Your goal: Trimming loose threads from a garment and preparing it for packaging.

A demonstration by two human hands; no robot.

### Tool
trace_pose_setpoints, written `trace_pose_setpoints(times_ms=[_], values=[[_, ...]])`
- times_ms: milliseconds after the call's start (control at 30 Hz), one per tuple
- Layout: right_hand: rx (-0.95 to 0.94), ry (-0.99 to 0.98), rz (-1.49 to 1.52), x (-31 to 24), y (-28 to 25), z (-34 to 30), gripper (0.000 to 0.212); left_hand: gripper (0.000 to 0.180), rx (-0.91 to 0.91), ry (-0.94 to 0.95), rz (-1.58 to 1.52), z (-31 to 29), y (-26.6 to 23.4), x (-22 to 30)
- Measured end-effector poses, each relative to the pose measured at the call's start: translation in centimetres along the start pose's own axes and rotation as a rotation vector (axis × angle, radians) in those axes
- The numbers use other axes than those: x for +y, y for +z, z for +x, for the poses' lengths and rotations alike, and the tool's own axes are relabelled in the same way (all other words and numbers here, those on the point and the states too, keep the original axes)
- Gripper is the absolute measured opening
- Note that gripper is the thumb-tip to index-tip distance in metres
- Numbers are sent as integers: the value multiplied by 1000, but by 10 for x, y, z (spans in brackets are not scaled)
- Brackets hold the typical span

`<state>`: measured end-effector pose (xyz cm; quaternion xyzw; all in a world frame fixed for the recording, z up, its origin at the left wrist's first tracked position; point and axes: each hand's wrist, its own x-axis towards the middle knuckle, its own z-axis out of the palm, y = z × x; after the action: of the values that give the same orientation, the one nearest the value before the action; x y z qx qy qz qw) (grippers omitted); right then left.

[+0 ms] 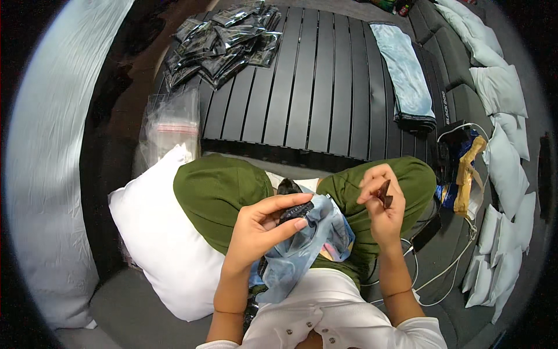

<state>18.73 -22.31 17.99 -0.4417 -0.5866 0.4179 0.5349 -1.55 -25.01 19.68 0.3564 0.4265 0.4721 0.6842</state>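
Observation:
A light-blue, mottled garment [296, 256] with a black band lies bunched over my lap. My left hand [256, 230] pinches its black band [295, 212] between thumb and fingers, and the cloth hangs down from there. A patch of pink and yellow shows on the garment's right side. Above my right knee, my raised right hand [381, 203] holds a small dark reddish-brown pointed piece [383, 195], apart from the garment. What that piece is I cannot make out. My crossed legs in green trousers [224, 189] lie beneath both hands.
Ahead stands a black slatted table [308, 81]. It bears a heap of shiny black packets [224, 43] at left and a folded light-blue cloth [404, 75] at right. Clear plastic bags [171, 131] and a white pillow [168, 232] are on my left. White cables [444, 276] trail at right.

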Motion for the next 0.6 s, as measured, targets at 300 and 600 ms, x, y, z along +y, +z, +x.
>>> trace_pose_setpoints(times_ms=[300, 600], values=[[-141, 146, 11, 0, -5, -8, 53, 35, 43, -66, 2, 1, 7, 5], [-274, -201, -554, -5, 12, -5, 41, 61, 13, -80, -101, 5, 6, 1]])
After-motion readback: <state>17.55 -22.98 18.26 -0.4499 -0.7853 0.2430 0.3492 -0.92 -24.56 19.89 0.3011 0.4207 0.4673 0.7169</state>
